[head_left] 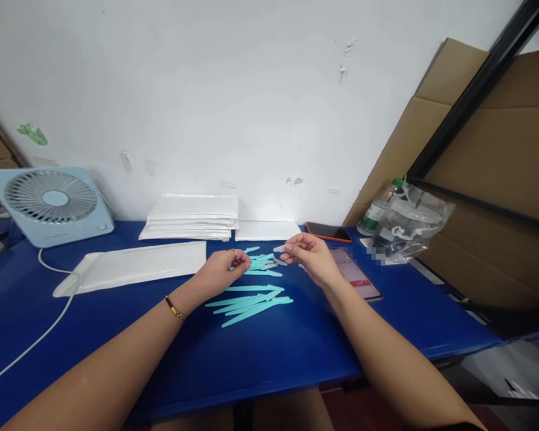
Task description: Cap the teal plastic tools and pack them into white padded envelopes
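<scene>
Head view: The blue counter [296,353] carries a loose group of teal sticks [251,310] at its center, in front of the person. Several lie crossed at their right-hand ends; others lie farther back, beside the left hand [222,272]. The left hand curls its fingers toward the thumb at this rear group; whether it grips a stick cannot be told. The right hand [314,257] pinches a small translucent piece [279,248] between thumb and fingers, above the counter. Similar pale pieces [279,261] lie just below it, near the teal sticks.

A lit phone [362,281] lies beside the right wrist, partly covered by it. A second phone with an orange-red edge [329,232] lies behind it. A white pouch [139,266] lies left of the left hand; a stack of white packets [191,209] stands behind, near the wall [251,108]. A light-blue fan [55,197] stands at far left. A green-capped bottle [372,218] and a clear plastic bag [413,224] stand at right.
</scene>
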A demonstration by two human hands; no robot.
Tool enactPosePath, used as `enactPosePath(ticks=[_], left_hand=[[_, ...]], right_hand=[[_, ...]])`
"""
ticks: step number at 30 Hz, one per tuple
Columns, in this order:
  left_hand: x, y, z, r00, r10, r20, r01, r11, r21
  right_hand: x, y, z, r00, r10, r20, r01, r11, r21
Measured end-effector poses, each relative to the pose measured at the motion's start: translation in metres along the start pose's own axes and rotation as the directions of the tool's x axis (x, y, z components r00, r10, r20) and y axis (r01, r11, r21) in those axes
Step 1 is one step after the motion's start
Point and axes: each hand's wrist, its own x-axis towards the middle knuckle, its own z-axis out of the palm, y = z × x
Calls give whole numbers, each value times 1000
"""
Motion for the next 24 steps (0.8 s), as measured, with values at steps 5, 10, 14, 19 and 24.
enactPosePath(ticks=[5,10,14,19,24], left_hand=[[0,2,1,1000,5,-3,-5,1000,-26],[2,-1,4,999,34,-22,-34,999,29],[3,-8,5,995,49,-84,-39,992,122],[-3,-7,3,985,149,87,-163,970,180],[-5,-4,5,963,134,234,-188,957,222]], right_hand=[[-3,6,8,998,9,55,-10,1000,19],[-2,11,19,987,53,152,-47,998,-47],[2,2,-1,995,30,90,9,915,-403],[2,-17,-47,997,52,53,21,488,-873],[2,-11,-52,988,150,-23,-61,258,-964]])
